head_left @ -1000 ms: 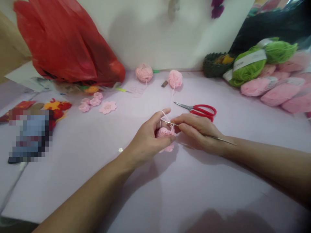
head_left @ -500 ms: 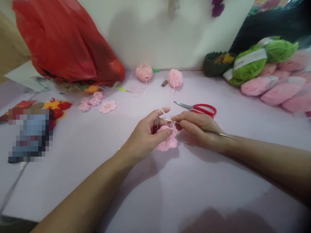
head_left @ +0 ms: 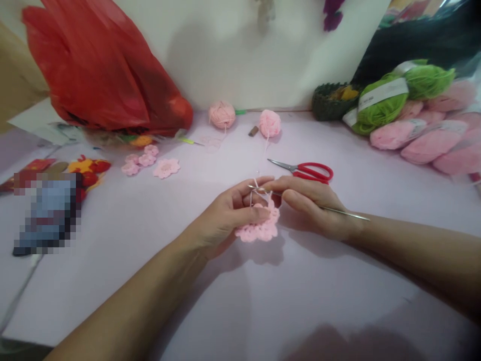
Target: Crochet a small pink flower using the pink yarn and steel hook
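Observation:
My left hand (head_left: 235,210) pinches a pink crocheted piece (head_left: 259,231) with a scalloped edge, its thumb lying across the front. Pink yarn runs over the raised left forefinger. In my right hand (head_left: 310,203) is a thin metal crochet hook (head_left: 347,214), its shaft lying back along the wrist. The hook's tip is among yarn strands just above the crocheted piece, close to the left fingers. Behind my hands, a pink yarn ball (head_left: 270,123) trails a strand toward them.
Red-handled scissors (head_left: 313,171) lie just beyond my right hand. Another pink ball (head_left: 222,115) and crocheted flowers (head_left: 167,168) sit farther left, near a red bag (head_left: 112,75). Green skeins (head_left: 383,103), pink skeins (head_left: 432,140) and a dark basket (head_left: 326,103) stand at the back right.
The crocheted piece has turned and dropped slightly in my left hand, showing more of its lower edge. The hook's tip has shifted a little left, with yarn loops drawn up above the piece.

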{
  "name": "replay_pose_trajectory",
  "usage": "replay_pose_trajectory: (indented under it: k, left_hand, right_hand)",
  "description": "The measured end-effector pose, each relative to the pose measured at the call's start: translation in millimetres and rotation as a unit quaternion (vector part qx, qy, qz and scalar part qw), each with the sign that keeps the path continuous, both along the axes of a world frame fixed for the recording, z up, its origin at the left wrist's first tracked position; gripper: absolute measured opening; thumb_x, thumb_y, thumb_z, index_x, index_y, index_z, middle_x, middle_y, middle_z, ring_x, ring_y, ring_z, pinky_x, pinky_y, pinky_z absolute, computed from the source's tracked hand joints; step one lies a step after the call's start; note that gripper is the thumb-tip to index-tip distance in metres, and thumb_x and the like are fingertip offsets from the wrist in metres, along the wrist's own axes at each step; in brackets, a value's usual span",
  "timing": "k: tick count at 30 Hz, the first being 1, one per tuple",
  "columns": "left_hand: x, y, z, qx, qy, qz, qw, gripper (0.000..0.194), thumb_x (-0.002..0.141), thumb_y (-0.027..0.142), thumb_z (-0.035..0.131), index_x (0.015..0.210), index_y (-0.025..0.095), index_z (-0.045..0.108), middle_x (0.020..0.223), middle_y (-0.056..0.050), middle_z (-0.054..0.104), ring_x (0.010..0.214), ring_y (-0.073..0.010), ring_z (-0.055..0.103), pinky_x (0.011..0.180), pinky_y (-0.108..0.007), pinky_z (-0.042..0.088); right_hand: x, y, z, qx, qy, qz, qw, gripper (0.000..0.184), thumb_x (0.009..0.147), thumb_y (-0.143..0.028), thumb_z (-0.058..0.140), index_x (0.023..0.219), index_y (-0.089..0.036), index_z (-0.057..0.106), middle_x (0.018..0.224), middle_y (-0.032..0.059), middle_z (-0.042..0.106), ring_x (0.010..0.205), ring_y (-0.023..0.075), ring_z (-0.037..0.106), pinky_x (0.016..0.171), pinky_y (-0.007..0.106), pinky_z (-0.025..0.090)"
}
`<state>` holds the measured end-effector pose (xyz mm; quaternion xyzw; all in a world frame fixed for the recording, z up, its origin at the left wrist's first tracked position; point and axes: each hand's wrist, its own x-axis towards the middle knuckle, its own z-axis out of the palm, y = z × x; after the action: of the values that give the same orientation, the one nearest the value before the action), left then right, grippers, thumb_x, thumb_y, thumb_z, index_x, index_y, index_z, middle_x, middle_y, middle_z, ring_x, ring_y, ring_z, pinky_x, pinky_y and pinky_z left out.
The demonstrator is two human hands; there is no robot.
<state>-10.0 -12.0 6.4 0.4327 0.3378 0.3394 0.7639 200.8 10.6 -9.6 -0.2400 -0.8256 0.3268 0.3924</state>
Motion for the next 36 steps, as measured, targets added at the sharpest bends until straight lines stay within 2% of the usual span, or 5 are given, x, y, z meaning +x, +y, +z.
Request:
replay_pose_trajectory:
  k: [6, 15, 20, 27, 36]
  left_hand:
    - [-4.4, -2.0, 0.1, 0.056, 0.091, 0.019, 0.994, 0.059, 0.082, 0.021, 0.074, 0.137, 0.028, 0.056, 0.090, -0.002, 0.063, 0.086, -0.0166, 0.063, 0.070, -0.026, 0.046]
    - [-9.0, -0.2, -0.5, 0.116, 0.140, 0.012, 0.983, 0.054, 0.087, 0.019, 0.067, 0.138, 0.032, 0.053, 0.107, -0.003, 0.066, 0.086, -0.0138, 0.060, 0.071, -0.026, 0.045]
    - [-8.5, -0.5, -0.3, 0.134, 0.141, 0.014, 0.981, 0.049, 0.089, 0.022, 0.065, 0.136, 0.032, 0.055, 0.097, -0.001, 0.062, 0.089, -0.0151, 0.060, 0.072, -0.028, 0.046]
    - [-6.8, 0.8, 1.9, 0.158, 0.174, 0.050, 0.971, 0.044, 0.087, 0.021, 0.066, 0.131, 0.028, 0.061, 0.081, 0.003, 0.052, 0.069, -0.0085, 0.051, 0.060, -0.022, 0.041]
    - [-12.9, 5.8, 2.7, 0.149, 0.221, 0.082, 0.960, 0.038, 0.085, 0.025, 0.068, 0.123, 0.027, 0.068, 0.078, 0.003, 0.053, 0.067, -0.0090, 0.049, 0.058, -0.022, 0.039]
  right_hand:
    - [1.7, 1.4, 4.3, -0.110, -0.038, 0.019, 0.993, 0.037, 0.104, -0.031, 0.038, 0.122, -0.021, 0.069, 0.099, 0.0038, 0.074, 0.091, 0.0159, 0.069, 0.078, 0.027, 0.056]
    - [3.3, 7.8, 12.0, -0.108, -0.050, 0.013, 0.993, 0.034, 0.103, -0.027, 0.040, 0.119, -0.021, 0.070, 0.095, 0.0024, 0.073, 0.090, 0.0142, 0.067, 0.081, 0.026, 0.053]
    - [5.9, 10.8, 8.5, -0.128, -0.034, 0.024, 0.991, 0.033, 0.103, -0.027, 0.041, 0.117, -0.024, 0.071, 0.094, 0.0010, 0.072, 0.096, 0.0149, 0.066, 0.085, 0.027, 0.051]
    - [6.8, 9.9, 11.1, -0.172, -0.023, 0.039, 0.984, 0.033, 0.103, -0.030, 0.042, 0.117, -0.024, 0.071, 0.089, 0.0003, 0.068, 0.089, 0.0135, 0.064, 0.081, 0.027, 0.051]
    - [12.0, 10.9, 25.4, -0.185, -0.122, 0.039, 0.974, 0.033, 0.101, -0.036, 0.045, 0.109, -0.022, 0.073, 0.085, 0.0019, 0.070, 0.085, 0.0161, 0.065, 0.075, 0.028, 0.052]
